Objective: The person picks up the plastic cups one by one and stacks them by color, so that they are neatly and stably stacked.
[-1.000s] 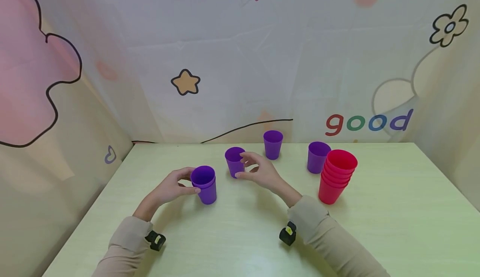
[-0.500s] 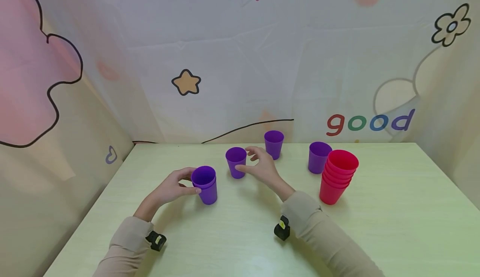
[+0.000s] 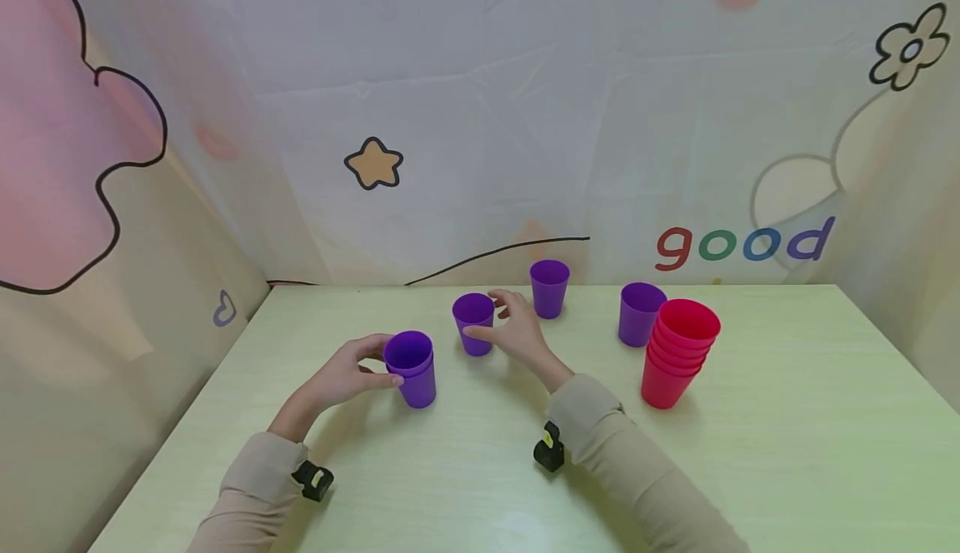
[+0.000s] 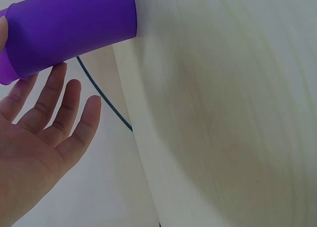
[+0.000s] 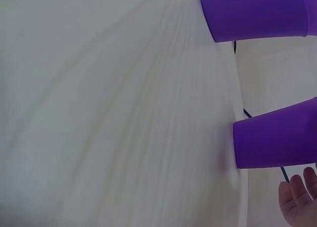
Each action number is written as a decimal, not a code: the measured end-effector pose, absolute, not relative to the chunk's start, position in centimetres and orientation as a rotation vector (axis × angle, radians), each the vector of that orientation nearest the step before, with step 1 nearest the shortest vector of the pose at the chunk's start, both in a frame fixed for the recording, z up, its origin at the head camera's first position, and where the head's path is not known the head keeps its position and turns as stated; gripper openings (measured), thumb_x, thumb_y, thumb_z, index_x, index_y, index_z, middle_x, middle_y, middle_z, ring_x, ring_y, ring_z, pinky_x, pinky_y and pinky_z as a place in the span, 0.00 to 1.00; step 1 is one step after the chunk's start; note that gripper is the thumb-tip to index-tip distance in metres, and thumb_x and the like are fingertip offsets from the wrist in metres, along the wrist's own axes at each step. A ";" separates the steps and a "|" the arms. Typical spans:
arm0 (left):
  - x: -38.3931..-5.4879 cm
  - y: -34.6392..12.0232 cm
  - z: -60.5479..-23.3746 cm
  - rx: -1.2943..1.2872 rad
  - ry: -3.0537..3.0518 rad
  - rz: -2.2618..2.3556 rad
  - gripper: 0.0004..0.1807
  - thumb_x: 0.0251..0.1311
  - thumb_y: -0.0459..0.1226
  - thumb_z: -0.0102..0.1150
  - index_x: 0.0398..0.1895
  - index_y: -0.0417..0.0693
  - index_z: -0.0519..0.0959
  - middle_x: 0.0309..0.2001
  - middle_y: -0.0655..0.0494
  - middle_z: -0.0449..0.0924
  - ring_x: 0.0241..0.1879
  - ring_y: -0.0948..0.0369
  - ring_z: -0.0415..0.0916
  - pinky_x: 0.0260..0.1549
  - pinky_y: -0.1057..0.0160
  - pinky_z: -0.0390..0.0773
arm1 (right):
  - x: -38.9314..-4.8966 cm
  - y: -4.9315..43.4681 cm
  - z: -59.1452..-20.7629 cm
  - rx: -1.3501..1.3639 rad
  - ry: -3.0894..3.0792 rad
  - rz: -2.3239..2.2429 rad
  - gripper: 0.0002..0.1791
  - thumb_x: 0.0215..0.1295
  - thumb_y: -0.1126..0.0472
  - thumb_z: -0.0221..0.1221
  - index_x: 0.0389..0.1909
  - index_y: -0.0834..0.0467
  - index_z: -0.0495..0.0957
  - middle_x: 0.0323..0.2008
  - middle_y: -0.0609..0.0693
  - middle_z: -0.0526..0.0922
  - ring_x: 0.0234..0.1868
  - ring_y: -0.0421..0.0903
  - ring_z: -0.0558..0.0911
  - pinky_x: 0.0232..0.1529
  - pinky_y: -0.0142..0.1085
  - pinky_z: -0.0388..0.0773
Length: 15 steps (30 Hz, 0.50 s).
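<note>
My left hand (image 3: pixel 348 374) holds two nested purple cups (image 3: pixel 418 386) upright on the table, thumb at the near side near the rims and fingers behind. In the left wrist view, fingertips (image 4: pixel 59 71) lie along the purple wall. My right hand (image 3: pixel 521 332) is at a single upright purple cup (image 3: pixel 472 320). Its thumb crosses in front of that cup, and the other fingers reach past its right side. In the right wrist view, some fingertips (image 5: pixel 286 190) show a small gap from the cup (image 5: pixel 277 138); the thumb is out of sight there.
One purple cup (image 3: pixel 550 291) stands at the back edge and another (image 3: pixel 637 316) farther right. Partly in front of the latter rises a stack of several red cups (image 3: pixel 671 361). A patterned cloth backdrop (image 3: pixel 480 161) borders the pale table (image 3: pixel 450 478).
My right hand has shifted slightly, its thumb moving left across the front of the single purple cup and its forearm swinging left. The left hand and its two cups stay put.
</note>
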<state>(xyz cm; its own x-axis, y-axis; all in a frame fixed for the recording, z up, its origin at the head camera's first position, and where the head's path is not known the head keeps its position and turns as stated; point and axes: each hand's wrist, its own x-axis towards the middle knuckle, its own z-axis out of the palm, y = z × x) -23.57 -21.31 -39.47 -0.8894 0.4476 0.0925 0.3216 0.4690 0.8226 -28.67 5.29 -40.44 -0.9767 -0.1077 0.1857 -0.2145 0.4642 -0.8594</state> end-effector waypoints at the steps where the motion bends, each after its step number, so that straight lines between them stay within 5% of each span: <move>1: -23.6 -21.3 -39.5 0.679 2.574 1.396 0.27 0.50 0.37 0.66 0.54 0.40 0.72 0.47 0.49 0.76 0.46 0.53 0.70 0.40 0.58 0.73 | -28.7 5.2 -40.5 0.278 -2.600 1.555 0.39 0.44 0.52 0.70 0.58 0.61 0.67 0.50 0.56 0.72 0.48 0.55 0.72 0.43 0.41 0.70; 15: -23.6 -21.4 -39.4 0.676 2.582 1.380 0.27 0.50 0.37 0.66 0.54 0.41 0.72 0.46 0.50 0.76 0.46 0.53 0.70 0.40 0.58 0.73 | -29.1 4.9 -41.1 0.271 -2.558 1.626 0.35 0.44 0.53 0.70 0.55 0.58 0.70 0.46 0.52 0.75 0.47 0.51 0.73 0.44 0.40 0.70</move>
